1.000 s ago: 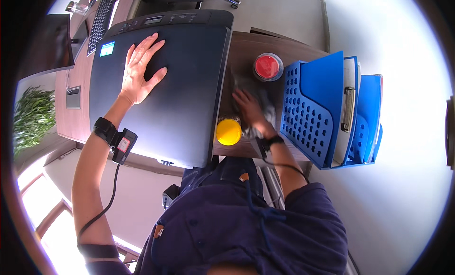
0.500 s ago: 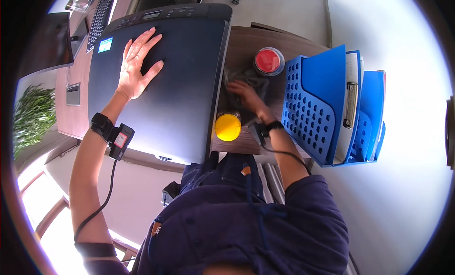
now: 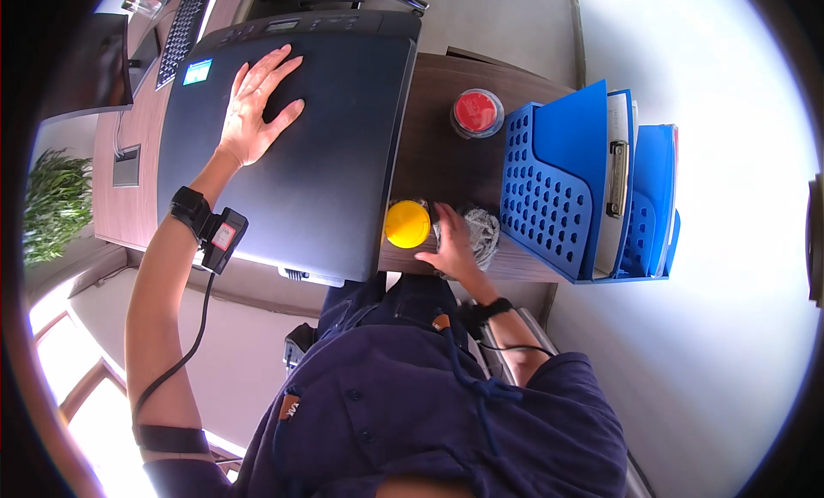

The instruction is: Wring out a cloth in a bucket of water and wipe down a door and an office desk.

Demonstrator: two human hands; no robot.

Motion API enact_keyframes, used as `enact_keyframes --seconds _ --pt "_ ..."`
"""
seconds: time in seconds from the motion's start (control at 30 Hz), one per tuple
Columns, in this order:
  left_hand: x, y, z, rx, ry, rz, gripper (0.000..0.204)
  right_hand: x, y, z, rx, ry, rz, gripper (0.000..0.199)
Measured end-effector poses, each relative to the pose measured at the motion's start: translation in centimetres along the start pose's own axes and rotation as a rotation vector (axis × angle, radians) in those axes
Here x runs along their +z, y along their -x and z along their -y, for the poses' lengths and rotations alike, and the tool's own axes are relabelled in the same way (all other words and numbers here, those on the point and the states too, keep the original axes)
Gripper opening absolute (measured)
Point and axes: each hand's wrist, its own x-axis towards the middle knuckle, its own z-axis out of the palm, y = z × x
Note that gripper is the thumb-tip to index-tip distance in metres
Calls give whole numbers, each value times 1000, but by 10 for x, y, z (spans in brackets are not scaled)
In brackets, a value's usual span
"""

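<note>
Right hand sits nearest, grip loosely closed on a grey crumpled cloth at the desk edge, yellow lid just left of it. Farther off, left hand lies spread flat on the dark printer, holding nothing.

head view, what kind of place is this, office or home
Most likely an office. A large dark printer sits on a wooden desk, a blue file rack holds folders and a clipboard, and a keyboard lies further along. The left hand rests flat on the printer.
</note>
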Motion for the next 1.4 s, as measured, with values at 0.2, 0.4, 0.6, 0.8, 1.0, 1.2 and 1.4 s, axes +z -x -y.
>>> enact_keyframes --seconds 0.2,0.4,0.6,0.8,1.0,1.2,1.4 --pt "-1 -4 -3 8 -4 -6 50 55 -19 -24 90 -243 -188 83" --pt "-3 -2 -4 8 -13 -6 49 27 -46 -14 -120 -84 -216 82" --pt "-2 -6 -5 10 -4 -5 49 21 -91 -46 40 -259 -468 89" --pt "0 -4 -4 3 9 -3 49 -10 -82 -19 224 -342 -424 68" --pt "-1 -3 -3 7 -2 -5 49 11 58 -63 -5 289 -94 39" --pt "1 -4 -2 13 7 -7 49 52 -14 -39 -141 344 31 49" --pt "4 -7 0 43 22 -23 46 95 -102 -16 42 320 -167 51"
